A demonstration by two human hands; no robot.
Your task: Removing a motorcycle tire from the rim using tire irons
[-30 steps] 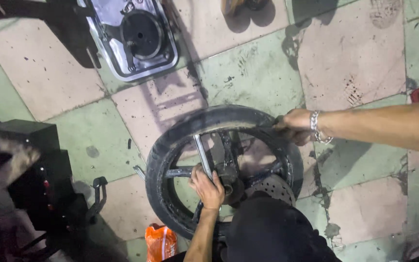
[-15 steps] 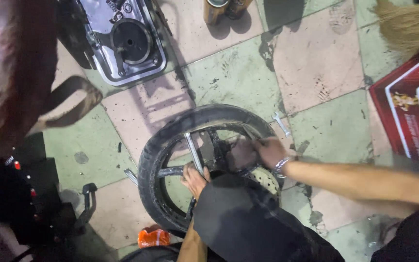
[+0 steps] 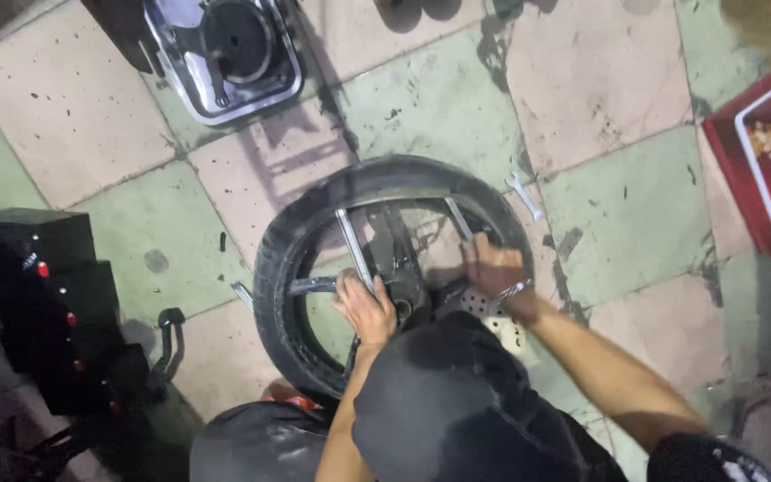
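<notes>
1. Motorcycle wheel (image 3: 310, 232) flat on the tiled floor (image 3: 73, 116), black tyre all round, metal spokes crossing to the hub just left of frame centre.
2. Left hand (image 3: 366, 308) at 6 o'clock of the hub, grip closed around a silver spoke (image 3: 352, 245), knuckles up.
3. Right hand (image 3: 493, 268) at 3 o'clock of the hub, inside the tyre's right edge, fingers curled over a spoke and the drilled brake disc (image 3: 479, 303); how tight, cannot tell. Metal bracelet (image 3: 515, 290) at the wrist.
4. Dark cap (image 3: 457, 402) at 6 o'clock, covering the near rim of the tyre.
5. Small silver wrench (image 3: 524, 195) on the floor just outside the tyre at 2 o'clock, apart from the rubber.
6. Chrome-rimmed housing (image 3: 225, 54) at 11 o'clock, well apart from the tyre, one tile of open floor between.
7. Black boxy equipment (image 3: 46, 295) with red dots at 9 o'clock, near the tyre's left edge; narrow strip of floor between, partly taken by a black hooked part (image 3: 169, 344).
8. Red carton (image 3: 765, 170) at 3 o'clock by the frame edge, well apart, wide open tiles between it and the tyre.
9. Orange object (image 3: 292, 399) touching the tyre's lower edge at 7 o'clock, mostly hidden.
</notes>
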